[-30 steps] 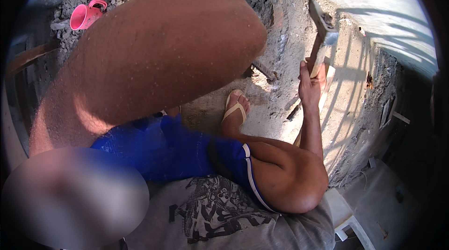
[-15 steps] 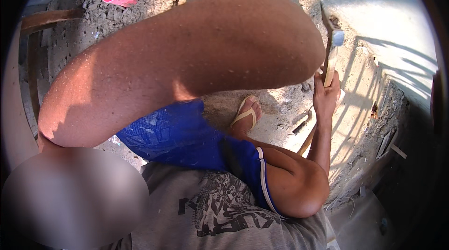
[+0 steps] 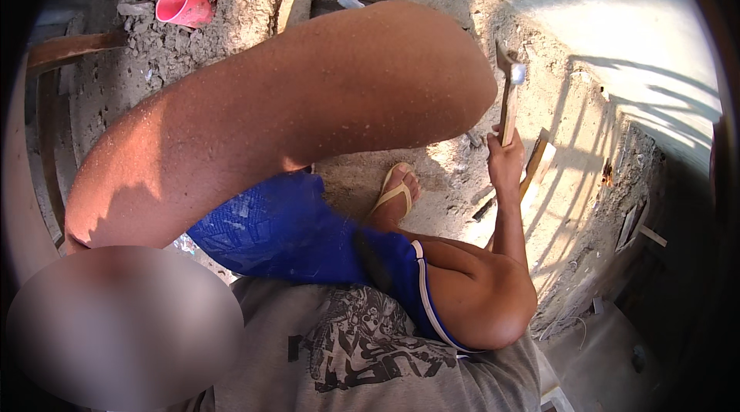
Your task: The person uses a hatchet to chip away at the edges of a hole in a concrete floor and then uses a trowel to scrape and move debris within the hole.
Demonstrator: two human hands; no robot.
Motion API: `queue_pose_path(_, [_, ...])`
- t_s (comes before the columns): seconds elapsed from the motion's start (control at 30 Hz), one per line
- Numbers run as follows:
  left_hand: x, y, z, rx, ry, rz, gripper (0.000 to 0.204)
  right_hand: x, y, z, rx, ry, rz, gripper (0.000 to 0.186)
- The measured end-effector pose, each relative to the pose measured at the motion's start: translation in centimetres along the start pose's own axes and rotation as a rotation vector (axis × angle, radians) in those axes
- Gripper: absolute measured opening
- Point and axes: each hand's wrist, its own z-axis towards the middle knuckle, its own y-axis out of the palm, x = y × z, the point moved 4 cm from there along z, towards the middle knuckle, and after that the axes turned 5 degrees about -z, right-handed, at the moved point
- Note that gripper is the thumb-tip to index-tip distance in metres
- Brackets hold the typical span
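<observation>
My right hand [image 3: 505, 161] is closed round the wooden handle of a hammer [image 3: 509, 107]. The tool is held up, its head beyond the hand, with a blunt metal face on one side and a thin tapering end on the other. Right beside this hand lies a length of wood [image 3: 537, 164], slanting over the dirt, with a small dark stick-like piece [image 3: 484, 209] near it. A large bare limb [image 3: 285, 92] crosses the view close up from the left, hiding much of the ground. My left hand does not show.
A pink mug [image 3: 185, 5] lies tilted on rubble at the far left. Closer in on that side is a wooden bar [image 3: 77, 48]. A pale wall [image 3: 617, 19] rises at the far right. My sandalled foot [image 3: 397, 190] rests on the dirt. Wood scraps [image 3: 653, 235] lie at the right.
My right hand and the hammer have moved left, apart from the wood on the ground, which shows more now. The whole view has shifted slightly. The grip has stayed the same.
</observation>
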Motion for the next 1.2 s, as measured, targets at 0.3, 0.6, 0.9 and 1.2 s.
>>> queue_pose_path(0.3, [0.2, -0.6, 0.9, 0.006, 0.028, -0.014, 0.020, 16.6, 7.5, -1.6, -0.145, 0.185, -0.583, 0.026])
queue_pose_path(0.6, [-0.5, 0.3, 0.8, -0.155, -0.003, 0.115, 0.020, -3.0, 0.7, 1.3, 0.094, -0.038, 0.212, 0.018])
queue_pose_path(0.9, [-1.3, 0.2, 2.4, -0.090, -0.022, -0.099, 0.020, 17.4, 8.2, -1.0, -0.183, 0.249, -0.394, 0.029])
queue_pose_path(1.2, [-0.2, -1.0, 2.2, -0.033, -0.053, -0.132, 0.013, -6.8, -1.9, 0.1, 0.260, -0.273, 0.217, 0.010])
